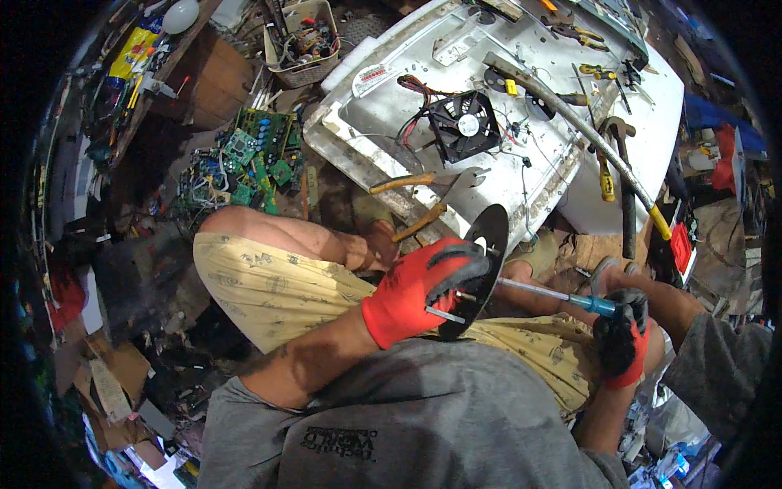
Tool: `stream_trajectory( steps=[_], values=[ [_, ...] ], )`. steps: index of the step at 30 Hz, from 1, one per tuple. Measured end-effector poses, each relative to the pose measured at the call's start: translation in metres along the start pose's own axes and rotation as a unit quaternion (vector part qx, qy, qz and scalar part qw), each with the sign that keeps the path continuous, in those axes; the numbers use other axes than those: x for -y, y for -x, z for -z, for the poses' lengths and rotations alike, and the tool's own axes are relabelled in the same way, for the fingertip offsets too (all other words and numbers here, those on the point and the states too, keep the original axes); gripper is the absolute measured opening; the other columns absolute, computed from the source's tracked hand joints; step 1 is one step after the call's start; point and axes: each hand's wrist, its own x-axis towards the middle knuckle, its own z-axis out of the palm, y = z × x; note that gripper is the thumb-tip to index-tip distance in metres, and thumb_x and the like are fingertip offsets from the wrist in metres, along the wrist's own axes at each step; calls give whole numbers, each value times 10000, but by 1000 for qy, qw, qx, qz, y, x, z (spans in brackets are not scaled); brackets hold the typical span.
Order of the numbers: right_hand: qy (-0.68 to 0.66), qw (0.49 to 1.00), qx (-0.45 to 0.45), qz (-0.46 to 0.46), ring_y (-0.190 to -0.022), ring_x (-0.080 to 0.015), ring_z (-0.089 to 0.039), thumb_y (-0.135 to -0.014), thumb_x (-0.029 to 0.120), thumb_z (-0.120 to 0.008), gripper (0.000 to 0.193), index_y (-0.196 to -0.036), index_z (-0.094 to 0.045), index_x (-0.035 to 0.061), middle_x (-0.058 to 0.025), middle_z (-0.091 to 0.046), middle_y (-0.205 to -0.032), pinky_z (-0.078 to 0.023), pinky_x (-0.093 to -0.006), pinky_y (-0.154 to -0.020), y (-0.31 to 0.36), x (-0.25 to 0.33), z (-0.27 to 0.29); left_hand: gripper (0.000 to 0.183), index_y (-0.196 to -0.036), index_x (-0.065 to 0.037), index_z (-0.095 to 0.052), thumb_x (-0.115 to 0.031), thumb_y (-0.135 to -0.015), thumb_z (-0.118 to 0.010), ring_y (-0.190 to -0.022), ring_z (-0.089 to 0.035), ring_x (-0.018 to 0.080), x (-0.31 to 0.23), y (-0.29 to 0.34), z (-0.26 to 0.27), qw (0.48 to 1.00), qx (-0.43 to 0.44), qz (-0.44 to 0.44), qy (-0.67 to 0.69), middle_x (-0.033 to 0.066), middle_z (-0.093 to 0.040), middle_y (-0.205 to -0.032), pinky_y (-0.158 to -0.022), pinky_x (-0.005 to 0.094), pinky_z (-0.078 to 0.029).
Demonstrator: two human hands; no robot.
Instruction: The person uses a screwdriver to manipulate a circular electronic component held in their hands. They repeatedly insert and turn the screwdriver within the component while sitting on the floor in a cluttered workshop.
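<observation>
My left hand [425, 285], in a red glove with black-coated fingers, is curled closed around the left side of a thin, round black disc [496, 232], which stands steeply tilted over my lap, just off the near edge of the scuffed white tabletop [664, 102]. My right hand [623, 338], gloved the same, is wrapped shut around a long-shafted screwdriver with a teal handle [593, 305], its shaft aimed left at the disc (can't tell if the tip touches). Main risk: the tip skids off the disc and jabs my left fingers, since they sit about in line with the shaft. Next: the disc twists loose and drops, because one grip seems to be all that steadies it. It looks thin, so hard prying might bend or crack it. Also, the dark-handled hammer [627, 200] pokes past the tabletop edge; a stray elbow could knock it off. The square black fan [467, 125] trails loose wires, easy to snag.
</observation>
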Motion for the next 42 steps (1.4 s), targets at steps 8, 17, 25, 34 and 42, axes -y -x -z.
stream_trajectory(
  steps=[8,17,25,34,42],
  values=[
    [-62,996,7,59,-662,-146,-536,-934,274,-624,291,-1109,-517,69,-65,-572,-967,-455,-237,-571,-1,-2,-13,442,-1134,-21,-628,1,-695,-680,-1096,-602,387,7,-1,6,997,14,-45,-54,195,-594,-1205,-937,419,-500],
    [-52,997,11,60,-677,-146,-573,-932,283,-634,274,-1046,-508,68,-66,-578,-910,-463,-249,-557,0,-2,-11,341,-1140,-8,-608,-49,-810,-681,-1073,-606,253,10,-6,12,982,45,121,139,136,-603,-1195,-911,350,-492],
    [-64,998,13,-7,-694,-150,-564,-917,209,-628,193,-1001,-527,67,-63,-585,-845,-480,-291,-585,2,2,-12,381,-1225,3,-584,-1,-854,-673,-1061,-584,169,3,-11,7,890,-37,226,395,85,-616,-1140,-922,310,-481],
    [-67,995,47,48,-667,-147,-550,-918,242,-637,243,-1003,-547,33,-54,-572,-842,-464,-292,-579,-10,12,-9,338,-1122,2,-616,67,-792,-652,-1012,-595,182,8,-27,2,965,-77,131,216,93,-596,-1113,-880,303,-494],
    [-101,989,94,47,-747,-178,-606,-857,244,-711,389,-1110,-569,-15,-104,-623,-1003,-496,-309,-633,-14,15,12,337,-1151,6,-593,26,-815,-618,-1087,-565,185,20,-15,8,983,-61,111,136,109,-554,-1218,-917,309,-473]
  ],
)
